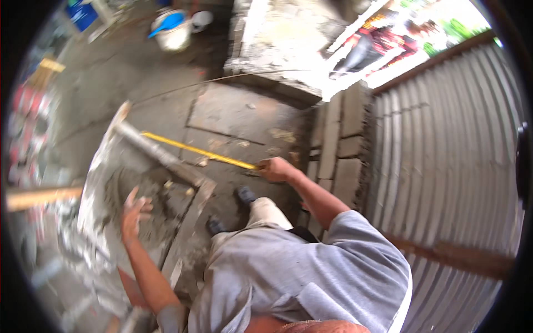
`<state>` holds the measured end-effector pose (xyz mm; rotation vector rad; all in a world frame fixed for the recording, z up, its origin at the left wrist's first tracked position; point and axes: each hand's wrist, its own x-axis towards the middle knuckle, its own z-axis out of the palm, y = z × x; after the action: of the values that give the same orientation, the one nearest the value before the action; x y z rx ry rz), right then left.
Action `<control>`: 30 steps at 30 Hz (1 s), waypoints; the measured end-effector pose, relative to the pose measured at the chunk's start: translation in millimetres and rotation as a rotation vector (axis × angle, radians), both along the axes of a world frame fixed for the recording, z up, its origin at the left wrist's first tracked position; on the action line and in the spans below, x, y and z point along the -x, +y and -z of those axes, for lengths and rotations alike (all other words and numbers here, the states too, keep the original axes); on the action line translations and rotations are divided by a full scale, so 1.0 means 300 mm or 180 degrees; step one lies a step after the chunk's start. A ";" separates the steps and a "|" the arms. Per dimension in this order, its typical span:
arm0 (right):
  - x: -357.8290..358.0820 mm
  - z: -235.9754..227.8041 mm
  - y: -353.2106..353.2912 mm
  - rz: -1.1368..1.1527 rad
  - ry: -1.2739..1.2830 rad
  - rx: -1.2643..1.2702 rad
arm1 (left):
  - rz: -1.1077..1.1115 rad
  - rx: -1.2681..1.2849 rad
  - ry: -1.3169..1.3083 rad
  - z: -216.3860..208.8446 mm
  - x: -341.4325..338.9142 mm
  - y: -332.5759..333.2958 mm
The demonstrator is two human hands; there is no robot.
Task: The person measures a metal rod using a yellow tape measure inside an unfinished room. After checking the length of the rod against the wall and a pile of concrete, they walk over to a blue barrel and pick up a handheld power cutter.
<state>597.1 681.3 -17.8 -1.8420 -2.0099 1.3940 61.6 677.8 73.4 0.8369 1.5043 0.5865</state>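
My right hand (pixel 276 168) is closed around one end of a yellow tape measure (pixel 201 152), whose blade stretches left over the floor. The blade's far end reaches the wooden rim of a shallow mixing box (pixel 156 149); whether it touches the rim I cannot tell. Grey wet mortar (pixel 130 186) lies heaped inside the box. Above the mortar, my left hand (pixel 135 213) is held with its fingers spread and nothing in it. Whatever part of the tape sits inside my right fist is hidden.
A low wall of grey blocks (pixel 340 155) runs along my right, beside corrugated metal sheeting (pixel 444 150). A bucket with a blue scoop (pixel 173 36) stands at the back. A string (pixel 183 89) crosses the floor ahead. A person (pixel 383 47) is outside at far right.
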 end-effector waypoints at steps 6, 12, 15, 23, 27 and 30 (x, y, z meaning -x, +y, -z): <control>-0.205 0.020 -0.117 0.0270 0.0184 0.0064 | -0.0053 0.0214 -0.0117 0.119 -0.124 0.119; -0.382 0.059 -0.202 0.1204 0.0107 0.0585 | -0.0295 0.0151 -0.0040 0.111 -0.183 0.142; -0.396 0.099 -0.191 0.1457 -0.0101 0.0473 | -0.0240 0.0051 -0.0370 0.091 -0.148 0.143; -0.474 0.051 -0.112 0.3755 0.0660 0.1192 | 0.0085 -0.0142 -0.0430 0.091 -0.259 0.478; -0.551 0.074 -0.146 0.3271 -0.0037 0.0721 | 0.0225 -0.0121 -0.0912 0.138 -0.311 0.575; -0.555 0.161 -0.161 0.3181 0.0461 0.0671 | 0.0113 -0.0275 -0.0935 0.186 -0.278 0.623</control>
<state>763.7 633.2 -66.1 -2.2174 -0.6436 1.3279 145.1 864.7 17.6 0.8036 1.2018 0.7192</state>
